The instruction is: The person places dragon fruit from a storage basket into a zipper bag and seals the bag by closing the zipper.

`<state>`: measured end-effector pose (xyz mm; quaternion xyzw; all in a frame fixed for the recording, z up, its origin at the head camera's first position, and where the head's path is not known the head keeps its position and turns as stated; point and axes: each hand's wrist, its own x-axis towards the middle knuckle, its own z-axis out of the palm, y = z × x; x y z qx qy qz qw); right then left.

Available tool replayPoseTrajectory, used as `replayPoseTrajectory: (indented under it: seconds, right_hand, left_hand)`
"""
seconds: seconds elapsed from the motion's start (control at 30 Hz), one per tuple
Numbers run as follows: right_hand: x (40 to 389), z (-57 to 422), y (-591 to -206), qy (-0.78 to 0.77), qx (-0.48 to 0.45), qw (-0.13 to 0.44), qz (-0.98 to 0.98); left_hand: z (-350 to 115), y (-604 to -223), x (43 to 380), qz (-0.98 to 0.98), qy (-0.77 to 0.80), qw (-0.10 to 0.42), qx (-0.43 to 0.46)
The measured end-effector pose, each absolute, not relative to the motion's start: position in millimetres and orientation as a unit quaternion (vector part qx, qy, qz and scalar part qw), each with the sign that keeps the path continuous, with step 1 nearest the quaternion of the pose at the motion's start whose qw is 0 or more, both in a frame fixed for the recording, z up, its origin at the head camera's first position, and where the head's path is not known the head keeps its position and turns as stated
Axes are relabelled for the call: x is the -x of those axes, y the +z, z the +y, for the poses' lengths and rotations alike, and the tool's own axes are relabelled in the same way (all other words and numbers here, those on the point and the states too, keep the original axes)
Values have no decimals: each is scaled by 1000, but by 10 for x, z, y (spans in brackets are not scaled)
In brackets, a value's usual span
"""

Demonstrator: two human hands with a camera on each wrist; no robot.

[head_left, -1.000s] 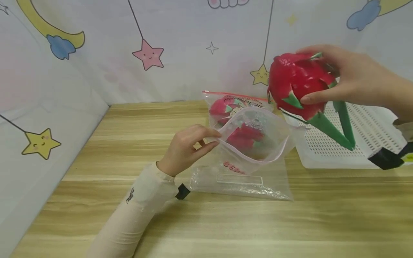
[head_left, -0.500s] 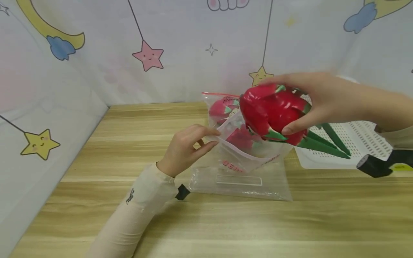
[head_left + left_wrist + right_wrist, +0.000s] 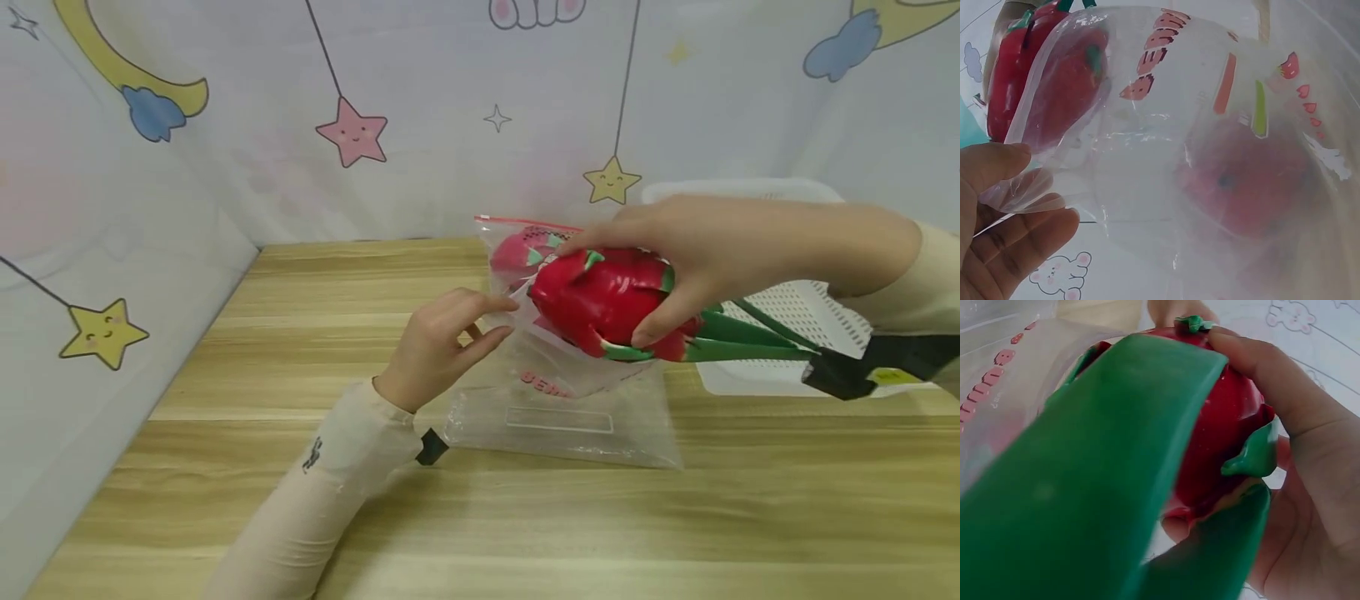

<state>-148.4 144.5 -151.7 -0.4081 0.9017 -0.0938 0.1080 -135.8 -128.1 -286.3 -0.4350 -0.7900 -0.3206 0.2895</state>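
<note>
My right hand grips a red model dragon fruit with green scales and long green leaves. The fruit tilts nose-first into the mouth of a clear plastic bag with pink lettering. My left hand pinches the bag's rim between thumb and fingers, holding its side out. In the left wrist view, part of the held fruit shows through the bag wall, and a second red fruit lies deeper in the bag, blurred. Green leaves fill much of the right wrist view.
Behind stands another clear bag with a red zip top and a red-and-green fruit in it. A white perforated basket sits at the right, partly behind my right arm. Flat clear plastic lies in front on the wooden table.
My right hand has brought the dragon fruit down and left, from above the basket's near side into the bag's mouth. My left hand keeps its hold on the rim.
</note>
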Motion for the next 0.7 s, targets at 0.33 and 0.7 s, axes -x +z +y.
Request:
replayPoseTrajectory:
  seconds: [0.33, 0.7]
  right_hand:
    - [1594, 1243, -1551, -36, 419, 160, 893]
    - [1671, 1157, -1597, -18, 411, 187, 892]
  left_hand:
    - [-1273, -2872, 1364, -800, -303, 291, 429]
    - [-1279, -2900, 1382, -801, -299, 302, 422]
